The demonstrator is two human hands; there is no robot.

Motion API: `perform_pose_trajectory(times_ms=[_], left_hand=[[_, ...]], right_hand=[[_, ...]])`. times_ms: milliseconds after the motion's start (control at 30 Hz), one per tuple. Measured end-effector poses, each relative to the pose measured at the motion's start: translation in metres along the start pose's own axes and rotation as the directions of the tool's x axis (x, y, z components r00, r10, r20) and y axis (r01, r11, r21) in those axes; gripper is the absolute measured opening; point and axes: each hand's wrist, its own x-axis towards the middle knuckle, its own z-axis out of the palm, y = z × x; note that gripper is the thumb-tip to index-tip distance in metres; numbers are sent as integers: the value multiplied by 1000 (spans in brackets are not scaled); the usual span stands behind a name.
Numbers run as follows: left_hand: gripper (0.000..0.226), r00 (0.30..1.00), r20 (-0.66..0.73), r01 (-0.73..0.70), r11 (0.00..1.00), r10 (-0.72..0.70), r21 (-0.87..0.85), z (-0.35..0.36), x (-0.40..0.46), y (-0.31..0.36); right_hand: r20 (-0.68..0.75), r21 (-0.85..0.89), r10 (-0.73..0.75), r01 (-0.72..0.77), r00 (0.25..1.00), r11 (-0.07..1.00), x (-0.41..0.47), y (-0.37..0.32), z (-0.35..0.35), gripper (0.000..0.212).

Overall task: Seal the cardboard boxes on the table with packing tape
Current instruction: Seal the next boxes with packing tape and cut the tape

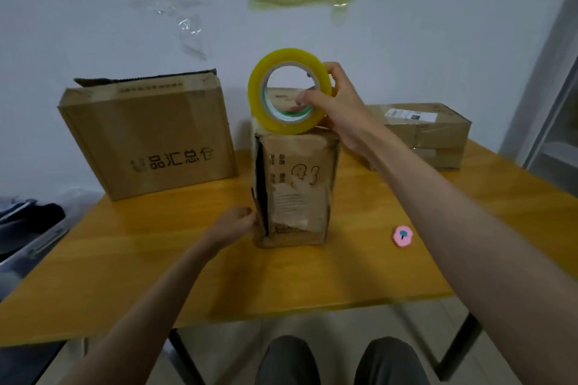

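Note:
A worn cardboard box (300, 187) stands upright in the middle of the wooden table (156, 259), with a dark gap down its left edge. My right hand (341, 103) grips a yellow roll of packing tape (289, 91), held upright on the box's top, with a finger through its core. My left hand (237, 223) presses against the box's lower left edge, fingers curled at the flap. A large printed box (147, 134) stands at the back left. Flat taped boxes (431, 134) are stacked at the back right.
A small pink round object (402, 236) lies on the table right of the middle box. Tape strips and a paper sheet stick to the wall behind. Dark bags lie on the floor at left. My knees show below the table's front edge.

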Motion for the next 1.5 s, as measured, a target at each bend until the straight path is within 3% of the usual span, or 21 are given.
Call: perform_pose_trajectory(times_ms=[67,100,167,200,267,300,367,433,567,733,1067,1333,1500], left_hand=[[23,991,-51,-122,991,125,56,0,6,-4],[25,978,-121,-173,985,173,5,0,7,-3],[23,931,-341,-237,930,134,-283,-6,1,9],[28,891,-441,-308,854,105,-419,-13,-4,17],[49,814,-544,-503,714,203,-487,-28,-15,32],[61,790,-538,-575,662,295,-481,-33,-19,41],[88,761,-484,-635,650,432,-418,-38,-27,60],[100,759,-472,-630,687,448,-362,-35,-29,76],[98,730,-552,-619,733,403,-283,-28,-24,89],[84,692,-589,-623,758,417,-195,-28,-19,88],[87,647,-616,-598,800,449,-44,-27,-14,95],[91,627,-610,-562,824,484,76,-20,-8,101],[101,605,-616,-555,822,505,128,-18,-10,95]], right_hand=[[110,-40,25,-21,994,999,5,-3,6,33],[156,-61,31,-22,987,998,6,-3,10,30],[205,-80,17,-1,979,997,6,-3,16,26],[200,-79,6,10,980,997,6,-3,16,26],[179,-63,-13,25,984,998,2,-2,14,30],[176,-58,-18,28,984,998,-1,-2,12,34],[168,-81,-29,43,985,996,-5,-3,11,41],[167,-150,-48,73,985,986,-6,-3,13,43],[203,-280,-75,131,976,951,-4,-1,15,58],[184,-250,-102,147,978,957,-3,1,9,59],[218,-356,-293,355,931,865,-1,-17,-2,75],[143,-369,-361,388,921,845,10,-17,-7,77],[-100,-587,-488,344,867,733,29,-8,-57,81]])
